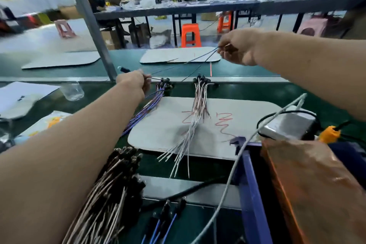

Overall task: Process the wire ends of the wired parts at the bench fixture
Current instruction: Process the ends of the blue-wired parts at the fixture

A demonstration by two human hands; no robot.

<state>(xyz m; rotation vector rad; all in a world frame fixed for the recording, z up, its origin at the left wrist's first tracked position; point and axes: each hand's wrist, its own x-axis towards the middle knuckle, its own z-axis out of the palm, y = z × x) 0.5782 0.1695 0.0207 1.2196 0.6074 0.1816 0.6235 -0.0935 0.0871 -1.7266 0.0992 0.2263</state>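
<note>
Taking the white mat (pixel 247 109) in the middle of the green bench as the landmark, both hands are working just beyond its far edge. The left hand (pixel 133 83) is at the mat's far left corner, fingers curled and pinching a thin dark wire at the head of the blue-and-purple wired parts (pixel 146 109), a fan of leads that runs back along the mat's left edge. The right hand (pixel 237 47) is raised further out, above the second mat (pixel 158 58) on the far belt, pinching the ends of a few thin dark wires (pixel 206 55) that slope down from it toward the bench; whether these join what the left hand holds is lost in the blur. On the mat itself lies a bundle of white-and-pink wired parts (pixel 196 117), black heads at the far edge and loose ends spilling over the near edge. Nearer than the mat, at the lower left, a large heap of brown-wired parts (pixel 111 190) waits, with a few blue-leaded pieces (pixel 164 222) beside it. To the mat's right sit a grey box (pixel 287 125) with cables and a blue frame (pixel 251 184), possibly the fixture, though I cannot tell. Judging by the piles, the work looks partly done: two sorted bundles are laid out, one small group is in hand away from any fixture, and the big heap seems untouched, so most remains.
</note>
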